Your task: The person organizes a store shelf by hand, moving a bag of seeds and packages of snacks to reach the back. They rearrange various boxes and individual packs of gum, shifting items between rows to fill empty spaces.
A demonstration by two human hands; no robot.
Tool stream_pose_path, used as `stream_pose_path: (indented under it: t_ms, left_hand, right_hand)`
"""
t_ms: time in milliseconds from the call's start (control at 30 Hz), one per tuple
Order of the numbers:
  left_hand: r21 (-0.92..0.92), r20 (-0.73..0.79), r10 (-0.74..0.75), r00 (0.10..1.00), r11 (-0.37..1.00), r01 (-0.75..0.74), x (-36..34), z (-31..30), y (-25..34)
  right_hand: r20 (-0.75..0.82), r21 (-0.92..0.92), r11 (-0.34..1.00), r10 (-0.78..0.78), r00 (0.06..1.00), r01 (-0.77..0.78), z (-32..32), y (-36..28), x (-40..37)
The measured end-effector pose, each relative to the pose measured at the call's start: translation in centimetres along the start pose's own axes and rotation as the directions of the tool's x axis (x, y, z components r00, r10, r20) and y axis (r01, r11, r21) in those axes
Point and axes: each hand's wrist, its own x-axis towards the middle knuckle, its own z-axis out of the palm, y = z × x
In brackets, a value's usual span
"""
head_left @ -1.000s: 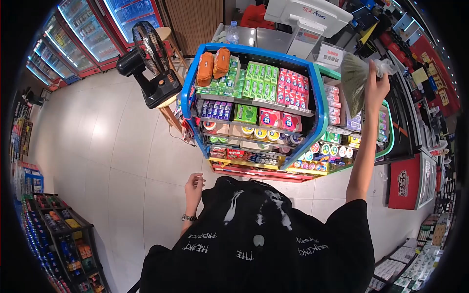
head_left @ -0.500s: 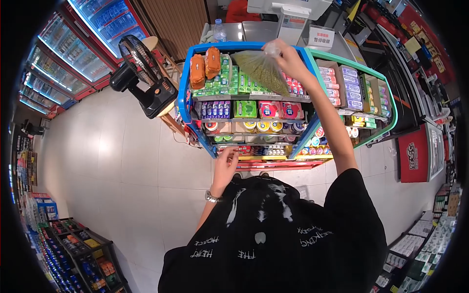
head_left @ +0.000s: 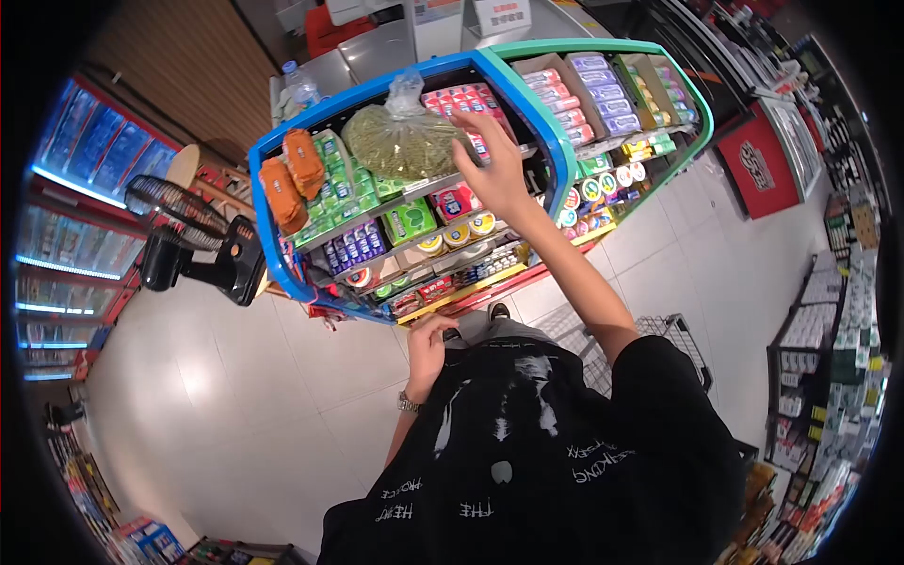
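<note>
A clear plastic bag of small green beans (head_left: 400, 141), gathered at its top, rests on the gum packs of the display rack's top tier. Beside the bag's right side is my right hand (head_left: 492, 168), thumb and fingers apart and holding nothing. My left hand (head_left: 428, 350), with a metal watch on the wrist, hangs low near my body in front of the rack. Its fingers are curled in, and nothing shows in them. Two orange packs (head_left: 292, 179) lie left of the bag, by green gum boxes (head_left: 339, 188).
The blue-framed rack (head_left: 268, 231) joins a green-framed one (head_left: 697, 132) on its right. A black fan (head_left: 198, 235) stands on the left. Behind are a water bottle (head_left: 299, 85) and a metal counter (head_left: 377, 49). A wire basket (head_left: 678, 339) is near my right side.
My right hand has let go of the bag's gathered top and opened beside it. The bag now sits upright on the rack. The view has turned and shifted right.
</note>
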Motion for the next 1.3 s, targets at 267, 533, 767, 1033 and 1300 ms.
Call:
stream_pose_path:
  t_ms: [267,533,767,1033,1300]
  left_hand:
    - [-0.215,0.144,-0.130,0.981,0.964,0.159,0.3,0.7,-3.5]
    - [-0.088,-0.031,-0.111,0.993,0.990,0.108,7.8,1.4,5.5]
    - [0.416,-0.040,0.530,0.847,0.779,-0.468,19.0,10.5,19.5]
    - [0.716,0.300,0.538,0.788,0.419,-0.559,31.2,16.0,18.7]
    - [0.806,0.344,0.409,0.846,0.333,-0.489,31.0,18.3,18.1]
  right_hand:
    - [-0.331,-0.244,0.912,0.241,0.913,-0.329,-9.4,0.9,-10.8]
    - [-0.454,-0.122,0.905,0.313,0.834,-0.407,-13.9,5.7,-9.1]
    - [-0.346,0.089,0.901,0.428,0.835,-0.425,-18.1,8.7,-7.3]
    - [-0.186,0.151,0.895,0.444,0.877,-0.421,-24.9,11.8,-6.5]
    - [0.000,0.335,0.770,0.576,0.817,-0.543,-27.0,13.4,-9.0]
